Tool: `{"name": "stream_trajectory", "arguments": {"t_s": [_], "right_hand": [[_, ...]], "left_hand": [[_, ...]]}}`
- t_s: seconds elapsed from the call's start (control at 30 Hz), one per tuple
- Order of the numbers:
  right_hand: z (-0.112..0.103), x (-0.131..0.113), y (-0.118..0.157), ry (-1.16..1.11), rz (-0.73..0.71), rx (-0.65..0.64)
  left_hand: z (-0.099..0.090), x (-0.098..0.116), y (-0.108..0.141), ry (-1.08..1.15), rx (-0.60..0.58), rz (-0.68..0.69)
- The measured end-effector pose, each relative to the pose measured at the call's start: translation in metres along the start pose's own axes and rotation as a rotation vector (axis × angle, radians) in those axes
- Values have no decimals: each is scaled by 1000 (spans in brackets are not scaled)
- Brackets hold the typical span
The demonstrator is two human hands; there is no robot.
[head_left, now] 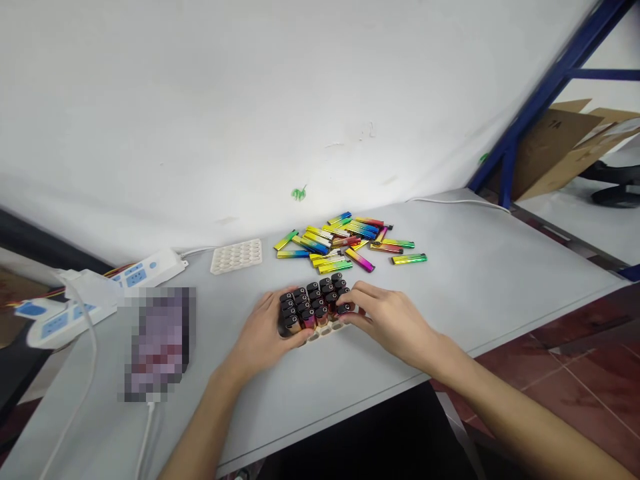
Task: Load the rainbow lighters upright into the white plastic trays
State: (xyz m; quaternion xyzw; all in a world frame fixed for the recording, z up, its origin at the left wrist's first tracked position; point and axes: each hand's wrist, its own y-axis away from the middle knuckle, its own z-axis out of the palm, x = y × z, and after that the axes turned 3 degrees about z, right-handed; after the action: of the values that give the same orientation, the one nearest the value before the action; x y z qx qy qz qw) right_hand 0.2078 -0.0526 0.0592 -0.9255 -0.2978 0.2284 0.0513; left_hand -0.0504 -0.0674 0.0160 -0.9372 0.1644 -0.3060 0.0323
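Note:
Several lighters with black tops (302, 300) stand upright in rows in a pale tray (326, 330), whose front row shows bare holes. My left hand (265, 327) wraps round the tray's left end, thumb along the front. At the right end, my right hand (383, 317) pinches a lighter (344, 309) between thumb and fingers, at the tray. Behind the tray lies a loose pile of shiny multicoloured lighters (325, 240). Another pale tray with bare holes (237, 256) rests flat behind and to the left.
A white power strip (135, 280) with cables lies at the left, near a pixelated object (160, 343) with a white cable. A white wall (250, 120) stands behind the grey table (475, 267). Blue metal frame (507, 167) and cardboard boxes (555, 143) are at the right.

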Motion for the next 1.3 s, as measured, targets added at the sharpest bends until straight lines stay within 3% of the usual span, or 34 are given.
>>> {"name": "stream_trajectory", "arguments": {"t_s": [0.23,0.57,0.77,0.9,1.07,1.2,1.3], "right_hand": [[1,-2,0,-162,-57,-115],[7,-1,-3,126,110,-50],[10,3,0,13,118,-87],[10,23,2,-22,132,-11],[20,67,-12,155,299,280],[29,93,-23,326,268,289],[21,102,-31,161,291,334]], "left_hand": [[-1,4,-1,15,35,16],[1,0,1,-8,6,5],[1,-2,0,11,22,27],[1,-2,0,7,15,10],[1,0,0,15,14,17],[0,1,0,11,17,12],[0,1,0,0,30,15]]}}
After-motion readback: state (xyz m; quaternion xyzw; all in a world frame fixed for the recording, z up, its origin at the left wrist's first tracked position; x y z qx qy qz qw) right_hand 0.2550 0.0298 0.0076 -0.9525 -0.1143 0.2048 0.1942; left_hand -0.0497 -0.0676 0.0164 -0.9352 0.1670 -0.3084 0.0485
